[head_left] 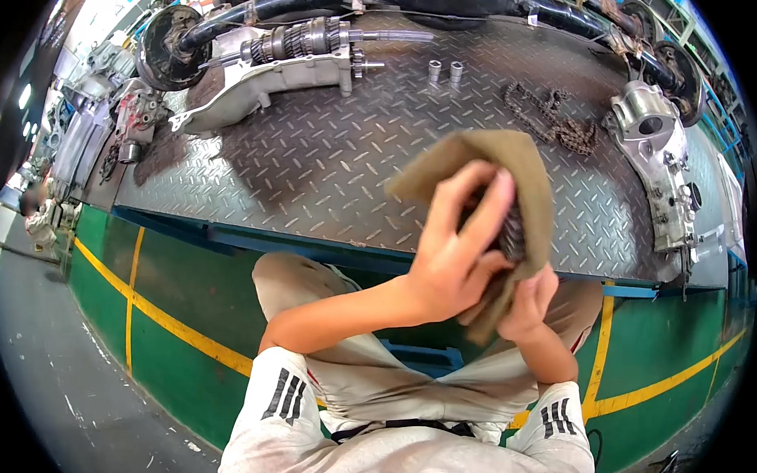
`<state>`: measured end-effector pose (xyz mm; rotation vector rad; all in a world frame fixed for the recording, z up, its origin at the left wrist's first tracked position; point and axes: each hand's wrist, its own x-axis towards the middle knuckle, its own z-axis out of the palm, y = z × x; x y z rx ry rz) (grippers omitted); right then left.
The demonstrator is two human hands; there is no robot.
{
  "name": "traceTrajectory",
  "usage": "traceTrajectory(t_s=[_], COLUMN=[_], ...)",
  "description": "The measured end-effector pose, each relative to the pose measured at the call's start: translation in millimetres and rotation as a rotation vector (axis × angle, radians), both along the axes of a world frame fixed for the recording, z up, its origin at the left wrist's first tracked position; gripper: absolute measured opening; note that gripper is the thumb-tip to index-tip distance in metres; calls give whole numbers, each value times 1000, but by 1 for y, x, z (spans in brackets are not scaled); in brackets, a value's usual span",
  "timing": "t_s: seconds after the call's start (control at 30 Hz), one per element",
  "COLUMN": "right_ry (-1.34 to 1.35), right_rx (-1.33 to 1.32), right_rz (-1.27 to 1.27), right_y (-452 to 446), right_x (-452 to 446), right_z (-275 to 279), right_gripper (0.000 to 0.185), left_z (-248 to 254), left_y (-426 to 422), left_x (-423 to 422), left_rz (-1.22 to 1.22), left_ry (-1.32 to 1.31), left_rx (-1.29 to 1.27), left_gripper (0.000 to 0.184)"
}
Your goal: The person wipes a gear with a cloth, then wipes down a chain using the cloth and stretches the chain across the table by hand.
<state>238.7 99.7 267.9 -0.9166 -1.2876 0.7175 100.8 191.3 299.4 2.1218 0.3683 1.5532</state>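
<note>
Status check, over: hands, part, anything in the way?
Left hand holding dark ribbed part. Right hand gripping brown cloth, folded partly around it. Nothing visibly blocking; chain lies beyond, on tabletop.

Left arm: bent at the elbow, angled inward.
Left hand [467,254]: raised at the surface's [326,172] near edge, fingers curved.
Right arm: bent, forearm upright.
Right hand [528,305]: held lower, fingers curled, partly hidden.
</note>
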Motion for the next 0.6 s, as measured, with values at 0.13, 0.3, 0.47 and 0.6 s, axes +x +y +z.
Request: traceTrajectory(t_s=[0.13, 0.3, 0.47, 0.6], right_ry=[-439, -601, -361, 183], right_rx=[258, 424, 403, 53], right_rz=[-46, -269, -164, 209], right_y=[12, 26, 45, 32], right_x=[0, 11, 29, 17], right_z=[3, 20, 29, 29], right_gripper=[67, 78, 94, 83], left_z=[6, -3, 12, 10], left_y=[19, 14, 7, 2], left_x=[-7, -7, -8, -3], left_rz=[-142, -339, -452, -289], left_ry=[-39, -19, 204, 188], left_rx=[-142, -404, -168, 52], left_gripper=[88, 74, 74, 81])
